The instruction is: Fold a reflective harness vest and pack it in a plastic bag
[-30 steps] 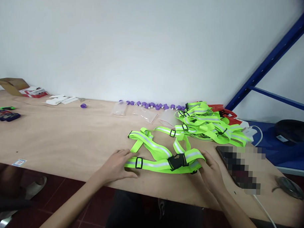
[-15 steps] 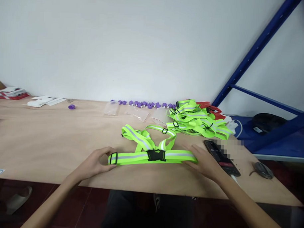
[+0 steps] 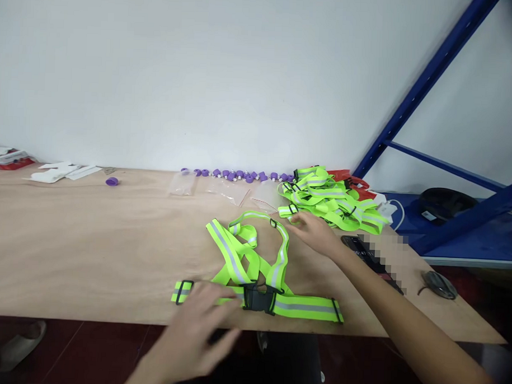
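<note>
Counts: one neon-yellow reflective harness point(image 3: 231, 254), one pile of neon reflective straps point(image 3: 329, 197) (tangled, number can't be told), three clear plastic bags point(image 3: 183, 184), one lone purple cap-like piece point(image 3: 112, 181), a row of purple pieces point(image 3: 240, 175) by the wall (over ten, overlapping, exact count unclear), one phone point(image 3: 359, 246) and two hands.

Left hand point(image 3: 201, 327): motion-blurred, wide, thumb well apart from fingers, over left part of waist strap; contact can't be told. Right hand point(image 3: 315, 233): fingers stretched out together, tips between harness shoulder strap and near edge of pile; grip or touch can't be told.

Harness lies spread on wooden table point(image 3: 111, 254) in front of the person, waist strap along the near edge. Silver stripe down middle of the straps. Black buckle point(image 3: 259, 299) mid-waist, halves look joined. Black slide adjusters: three clear, one at each waist end, one on right shoulder strap. Shoulder straps cross and loop above buckle; left one folded, right one curved.
</note>
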`<state>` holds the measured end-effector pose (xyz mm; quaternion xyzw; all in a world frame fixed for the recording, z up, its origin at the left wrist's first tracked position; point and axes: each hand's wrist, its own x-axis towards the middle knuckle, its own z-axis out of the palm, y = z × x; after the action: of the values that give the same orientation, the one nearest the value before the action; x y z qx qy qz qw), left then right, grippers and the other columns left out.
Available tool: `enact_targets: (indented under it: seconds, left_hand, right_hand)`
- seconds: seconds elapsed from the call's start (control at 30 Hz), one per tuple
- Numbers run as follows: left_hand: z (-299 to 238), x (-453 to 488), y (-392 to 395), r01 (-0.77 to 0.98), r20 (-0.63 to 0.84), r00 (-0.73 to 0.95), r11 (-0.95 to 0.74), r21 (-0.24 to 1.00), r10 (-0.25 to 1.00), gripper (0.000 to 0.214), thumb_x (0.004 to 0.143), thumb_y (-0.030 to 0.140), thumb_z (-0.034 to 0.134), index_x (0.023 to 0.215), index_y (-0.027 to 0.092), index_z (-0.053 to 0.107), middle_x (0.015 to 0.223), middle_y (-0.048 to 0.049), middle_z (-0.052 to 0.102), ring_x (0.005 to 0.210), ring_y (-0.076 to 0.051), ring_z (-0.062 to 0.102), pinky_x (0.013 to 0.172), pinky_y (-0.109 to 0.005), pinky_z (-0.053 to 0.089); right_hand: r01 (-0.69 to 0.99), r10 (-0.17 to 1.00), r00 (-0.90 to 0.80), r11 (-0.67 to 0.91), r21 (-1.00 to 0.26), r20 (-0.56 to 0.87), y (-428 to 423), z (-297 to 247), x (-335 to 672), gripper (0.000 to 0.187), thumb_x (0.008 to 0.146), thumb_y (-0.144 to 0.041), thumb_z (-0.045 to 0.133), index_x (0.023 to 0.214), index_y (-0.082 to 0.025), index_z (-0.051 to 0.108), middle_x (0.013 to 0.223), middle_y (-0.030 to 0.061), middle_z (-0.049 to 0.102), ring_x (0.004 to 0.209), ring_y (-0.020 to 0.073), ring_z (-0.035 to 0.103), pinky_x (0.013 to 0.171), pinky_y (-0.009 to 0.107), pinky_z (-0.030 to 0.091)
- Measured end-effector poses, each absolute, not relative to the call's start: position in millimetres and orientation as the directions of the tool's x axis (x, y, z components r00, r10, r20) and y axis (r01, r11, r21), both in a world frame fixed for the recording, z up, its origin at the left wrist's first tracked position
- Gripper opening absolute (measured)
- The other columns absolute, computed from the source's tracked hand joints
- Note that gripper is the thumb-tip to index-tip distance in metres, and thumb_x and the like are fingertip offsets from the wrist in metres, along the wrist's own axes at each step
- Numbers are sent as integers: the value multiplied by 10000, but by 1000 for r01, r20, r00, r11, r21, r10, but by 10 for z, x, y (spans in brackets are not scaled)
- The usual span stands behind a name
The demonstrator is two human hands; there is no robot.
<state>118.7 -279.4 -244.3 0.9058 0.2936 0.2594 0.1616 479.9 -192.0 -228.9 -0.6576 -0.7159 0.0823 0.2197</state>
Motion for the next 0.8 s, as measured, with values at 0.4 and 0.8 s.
enact_targets:
  seconds: [0.4,0.8]
  left_hand:
    - [-2800,1888,-3032,531,-80,830,-736,421,553,973,808,269,748,1599,227,183,1659,-132,139,1525,-392,105,1137,-755,-58]
    - [-2957,1893,-3043,511,2,833,-770,382,553,899,890,418,683,1598,224,164,1667,-114,120,1540,-346,81,1113,-751,-129]
  right_hand:
    - [758,993,-4,-76,-648,-121,-741,-2147,4661,82,909,-192,609,850,-138,624,849,103,734,731,171,695,634,239,544]
    - [955,977,-155,110,-276,-147,-914,-1921,4374,363,787,-198,742,1130,-156,633,1243,187,629,1223,338,569,940,380,464]
